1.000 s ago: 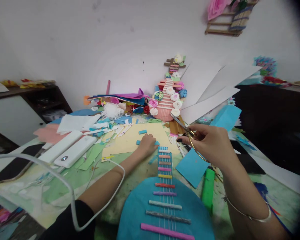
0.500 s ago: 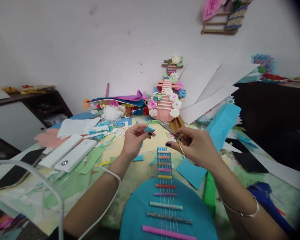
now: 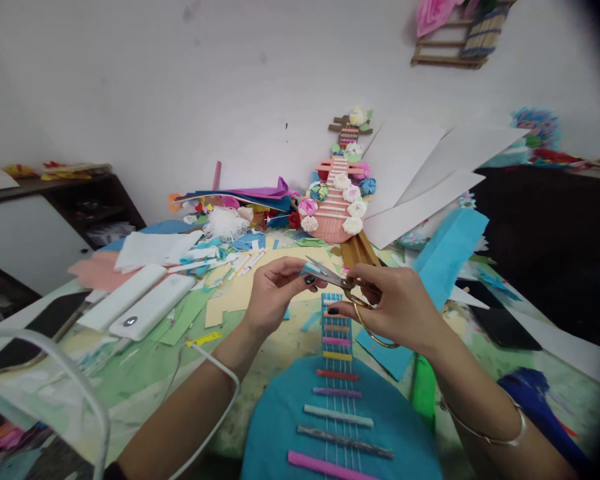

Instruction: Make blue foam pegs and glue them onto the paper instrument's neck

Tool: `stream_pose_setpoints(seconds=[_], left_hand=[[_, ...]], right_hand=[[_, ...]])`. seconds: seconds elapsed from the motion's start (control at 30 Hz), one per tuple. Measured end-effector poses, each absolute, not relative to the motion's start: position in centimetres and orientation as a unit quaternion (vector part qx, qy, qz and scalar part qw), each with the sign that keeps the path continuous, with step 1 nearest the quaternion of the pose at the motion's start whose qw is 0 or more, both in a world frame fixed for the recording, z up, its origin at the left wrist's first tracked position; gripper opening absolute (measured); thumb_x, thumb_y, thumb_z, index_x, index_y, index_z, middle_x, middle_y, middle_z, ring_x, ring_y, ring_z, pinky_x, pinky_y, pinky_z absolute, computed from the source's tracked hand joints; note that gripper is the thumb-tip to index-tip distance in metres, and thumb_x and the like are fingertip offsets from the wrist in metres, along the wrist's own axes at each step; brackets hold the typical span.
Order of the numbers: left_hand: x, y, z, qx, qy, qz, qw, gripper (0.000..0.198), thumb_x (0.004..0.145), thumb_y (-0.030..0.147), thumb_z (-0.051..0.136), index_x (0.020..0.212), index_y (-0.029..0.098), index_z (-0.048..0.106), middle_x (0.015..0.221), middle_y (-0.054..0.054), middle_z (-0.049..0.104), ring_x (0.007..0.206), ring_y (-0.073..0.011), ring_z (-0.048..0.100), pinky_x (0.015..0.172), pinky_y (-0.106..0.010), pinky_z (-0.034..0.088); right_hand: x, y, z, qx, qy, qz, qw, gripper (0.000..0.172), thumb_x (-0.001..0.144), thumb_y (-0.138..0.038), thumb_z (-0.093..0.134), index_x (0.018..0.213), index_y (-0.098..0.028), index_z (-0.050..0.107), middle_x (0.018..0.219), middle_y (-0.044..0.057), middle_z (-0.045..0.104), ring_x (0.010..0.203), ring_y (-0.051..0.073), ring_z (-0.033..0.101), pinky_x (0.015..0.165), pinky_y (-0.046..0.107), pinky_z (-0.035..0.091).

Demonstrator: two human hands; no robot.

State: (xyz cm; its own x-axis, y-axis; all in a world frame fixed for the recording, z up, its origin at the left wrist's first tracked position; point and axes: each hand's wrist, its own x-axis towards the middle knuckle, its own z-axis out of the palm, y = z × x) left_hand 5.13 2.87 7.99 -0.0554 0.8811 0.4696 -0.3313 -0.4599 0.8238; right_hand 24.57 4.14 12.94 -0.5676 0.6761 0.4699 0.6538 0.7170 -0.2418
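My left hand [image 3: 276, 293] pinches a small piece of blue paper [image 3: 310, 269] between thumb and fingertips. In my right hand [image 3: 397, 303] is a pair of scissors [image 3: 350, 285] with gold handles, its blades slightly apart and meeting the blue paper. Below both hands lies a blue paper guitar [image 3: 275, 417] with white strings and coloured bars across its neck and body. A blue paper sheet [image 3: 387, 353] sits beside the neck, partly under my right hand.
A pink guitar with paper flowers [image 3: 333, 213] leans on the wall. White power banks [image 3: 155, 307] and a phone [image 3: 35, 333] lie on the left among paper scraps. A white cable [image 3: 230, 407] crosses my left forearm. A green tube-like object [image 3: 423, 393] lies right of the guitar.
The scissors have moved in from the right, and their blades now reach the blue paper. My left hand has shifted slightly right. The camera view has turned a little left.
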Motion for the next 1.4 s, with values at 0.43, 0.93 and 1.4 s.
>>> stream_pose_setpoints(seconds=[0.43,0.93,1.4], left_hand=[[5.1,2.6,7.9,0.514,0.254,0.674,0.466,0.014,0.07,0.02,0.074,0.081,0.014,0.068,0.066,-0.004,0.071,0.057,-0.0182,0.068,0.049,-0.023,0.05],[5.0,2.6,7.7,0.516,0.283,0.657,0.471,0.014,0.069,0.021,0.075,0.078,0.013,0.067,0.069,-0.005,0.072,0.058,-0.0186,0.069,0.051,-0.024,0.055],[5.2,2.6,8.1,0.499,0.274,0.667,0.48,0.017,0.067,0.025,0.077,0.08,0.015,0.071,0.071,-0.005,0.072,0.062,-0.0184,0.068,0.057,-0.027,0.053]], right_hand=[[24.9,4.7,12.3,-0.336,-0.872,-0.141,0.327,0.034,0.078,-0.052,0.06,0.079,-0.019,0.065,0.056,-0.001,0.056,0.051,0.011,0.046,0.051,0.025,0.021],[25.6,5.0,12.3,-0.339,-0.868,-0.156,0.329,0.033,0.077,-0.053,0.062,0.074,-0.02,0.067,0.054,0.0,0.059,0.052,0.012,0.053,0.05,0.025,0.021],[25.7,5.2,13.0,-0.387,-0.866,0.078,0.305,0.045,0.068,-0.061,0.066,0.085,-0.019,0.069,0.047,-0.005,0.045,0.045,0.009,0.036,0.047,0.024,0.022]])
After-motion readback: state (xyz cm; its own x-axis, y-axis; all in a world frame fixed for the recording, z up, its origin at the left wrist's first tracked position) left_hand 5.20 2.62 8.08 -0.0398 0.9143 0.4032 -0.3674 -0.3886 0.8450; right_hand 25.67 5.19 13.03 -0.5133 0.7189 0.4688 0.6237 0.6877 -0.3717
